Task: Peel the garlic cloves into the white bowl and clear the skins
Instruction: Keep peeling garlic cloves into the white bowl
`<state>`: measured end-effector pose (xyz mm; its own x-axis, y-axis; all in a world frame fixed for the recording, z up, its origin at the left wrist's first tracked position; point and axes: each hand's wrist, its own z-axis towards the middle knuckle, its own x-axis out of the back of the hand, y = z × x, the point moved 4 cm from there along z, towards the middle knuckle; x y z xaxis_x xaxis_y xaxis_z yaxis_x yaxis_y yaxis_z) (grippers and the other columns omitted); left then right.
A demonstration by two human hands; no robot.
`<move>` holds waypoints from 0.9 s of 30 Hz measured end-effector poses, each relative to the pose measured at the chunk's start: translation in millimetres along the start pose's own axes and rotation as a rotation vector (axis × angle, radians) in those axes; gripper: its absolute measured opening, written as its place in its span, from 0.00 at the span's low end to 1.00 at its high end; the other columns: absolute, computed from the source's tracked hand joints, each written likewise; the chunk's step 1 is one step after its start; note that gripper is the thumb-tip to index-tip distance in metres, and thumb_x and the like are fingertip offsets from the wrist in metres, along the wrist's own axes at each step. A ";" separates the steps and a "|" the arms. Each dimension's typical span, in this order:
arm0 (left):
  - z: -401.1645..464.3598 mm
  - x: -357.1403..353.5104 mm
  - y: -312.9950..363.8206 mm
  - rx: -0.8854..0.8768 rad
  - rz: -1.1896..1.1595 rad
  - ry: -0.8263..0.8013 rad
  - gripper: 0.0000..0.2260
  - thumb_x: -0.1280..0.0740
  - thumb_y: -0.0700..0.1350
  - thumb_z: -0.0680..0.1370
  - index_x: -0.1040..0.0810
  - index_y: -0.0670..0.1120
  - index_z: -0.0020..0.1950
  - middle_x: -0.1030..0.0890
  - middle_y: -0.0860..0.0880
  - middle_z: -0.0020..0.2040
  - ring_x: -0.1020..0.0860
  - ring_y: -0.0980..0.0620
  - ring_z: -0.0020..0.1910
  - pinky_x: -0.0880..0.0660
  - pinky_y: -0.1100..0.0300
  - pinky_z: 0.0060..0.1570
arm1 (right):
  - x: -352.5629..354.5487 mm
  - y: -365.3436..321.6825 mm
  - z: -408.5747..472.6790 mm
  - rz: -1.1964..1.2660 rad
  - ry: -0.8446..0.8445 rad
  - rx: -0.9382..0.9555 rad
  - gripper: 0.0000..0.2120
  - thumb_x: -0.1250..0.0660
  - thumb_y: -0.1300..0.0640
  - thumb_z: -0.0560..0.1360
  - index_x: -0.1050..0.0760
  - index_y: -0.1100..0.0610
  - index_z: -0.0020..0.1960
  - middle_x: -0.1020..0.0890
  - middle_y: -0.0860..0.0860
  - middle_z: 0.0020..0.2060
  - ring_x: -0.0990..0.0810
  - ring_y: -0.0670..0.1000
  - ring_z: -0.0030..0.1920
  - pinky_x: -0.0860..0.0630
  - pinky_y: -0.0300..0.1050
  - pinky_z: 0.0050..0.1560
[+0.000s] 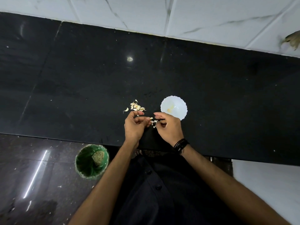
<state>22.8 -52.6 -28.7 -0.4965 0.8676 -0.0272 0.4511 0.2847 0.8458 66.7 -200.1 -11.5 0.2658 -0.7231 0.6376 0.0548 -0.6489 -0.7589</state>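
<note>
My left hand [135,125] and right hand [168,125] pinch one clove [151,118] between fingertips, skins [154,122] beneath; clove pile [136,106] at 12 o'clock, bowl [178,103] at 1 (one peeled clove inside)

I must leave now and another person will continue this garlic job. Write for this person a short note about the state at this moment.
Left hand: fingers curled, pinching a garlic clove over the black counter.
Right hand: fingers curled at the same clove, pulling skin.
Loose skins lie between the hands.
Unpeeled cloves sit in a pile left of the white bowl.
Done: the bowl holds one small yellowish piece, probably a peeled clove.
Left: finish this clove, peel the pile, clear the skins. A green bin stands on the floor, lower left.
</note>
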 end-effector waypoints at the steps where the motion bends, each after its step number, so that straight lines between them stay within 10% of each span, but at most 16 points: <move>1: -0.7 -1.1 0.6 -0.006 0.025 0.007 0.12 0.27 0.32 0.75 0.25 0.43 0.54 0.14 0.46 0.40 0.16 0.50 0.37 0.17 0.55 0.49 | 0.4 0.8 1.9 0.040 -0.004 -0.018 0.18 0.34 0.70 0.73 0.17 0.56 0.58 0.13 0.50 0.47 0.18 0.37 0.43 0.24 0.28 0.52; 22: -11.7 -17.8 -0.9 -0.038 0.148 0.210 0.10 0.25 0.36 0.75 0.23 0.48 0.49 0.13 0.51 0.39 0.14 0.53 0.41 0.18 0.49 0.54 | 1.8 8.8 17.7 0.208 -0.137 -0.059 0.13 0.33 0.70 0.76 0.14 0.56 0.51 0.13 0.48 0.44 0.14 0.45 0.44 0.17 0.48 0.53; 27: -15.5 -17.8 1.2 -0.075 0.206 0.250 0.12 0.25 0.35 0.74 0.23 0.49 0.47 0.14 0.53 0.37 0.15 0.56 0.41 0.18 0.51 0.54 | 5.4 6.5 17.2 0.220 -0.156 -0.071 0.11 0.31 0.67 0.74 0.14 0.57 0.52 0.13 0.48 0.44 0.15 0.40 0.45 0.20 0.35 0.51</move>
<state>20.7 -74.0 -18.9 -0.5717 0.7740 0.2724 0.5095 0.0746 0.8572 85.0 -204.1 -15.3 0.4089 -0.8068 0.4264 -0.0865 -0.4994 -0.8620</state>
